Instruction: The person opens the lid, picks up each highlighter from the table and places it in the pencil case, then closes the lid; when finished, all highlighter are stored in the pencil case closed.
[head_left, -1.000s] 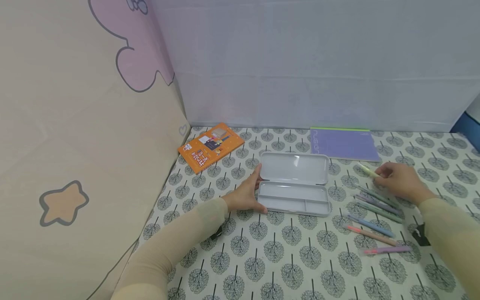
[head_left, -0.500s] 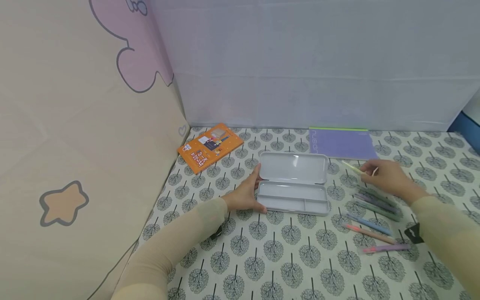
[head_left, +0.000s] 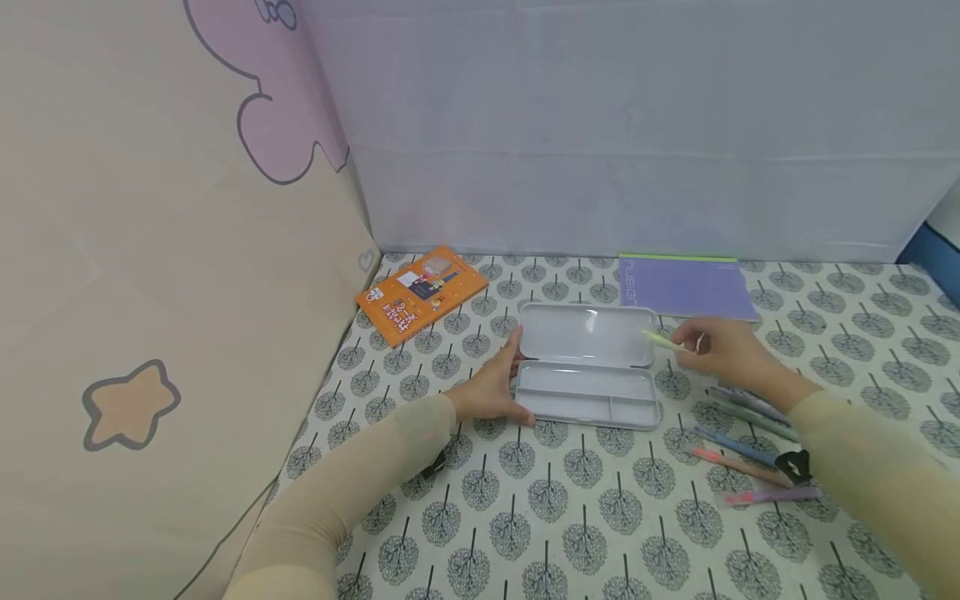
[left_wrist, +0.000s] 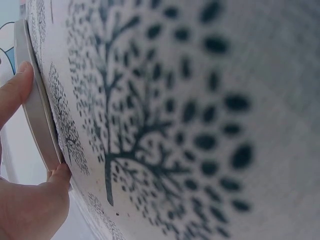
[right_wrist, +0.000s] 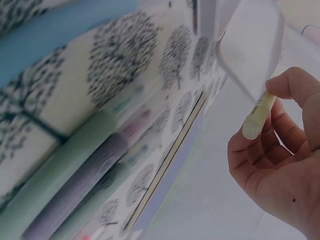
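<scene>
A white pen case (head_left: 585,379) lies unfolded on the patterned cloth, its lid half (head_left: 577,335) at the back and a divided tray in front. My left hand (head_left: 491,387) holds the case's left side, thumb at the front corner and fingers toward the hinge; in the left wrist view the thumb and a finger (left_wrist: 17,90) touch its edge. My right hand (head_left: 716,350) pinches a pale yellow pen (head_left: 662,339) between thumb and fingers, its tip overlapping the lid's right edge in the head view. In the right wrist view the yellow pen (right_wrist: 259,117) points away from the palm.
Several pens lie right of the case, among them a green (head_left: 753,418), a blue (head_left: 735,446), an orange (head_left: 727,461) and a purple one (head_left: 776,495). A purple notebook (head_left: 686,287) lies behind, and an orange book (head_left: 422,294) at the back left by the wall.
My right hand has carried the yellow pen leftward, from above the loose pens to the right edge of the lid. My left hand has stayed on the case.
</scene>
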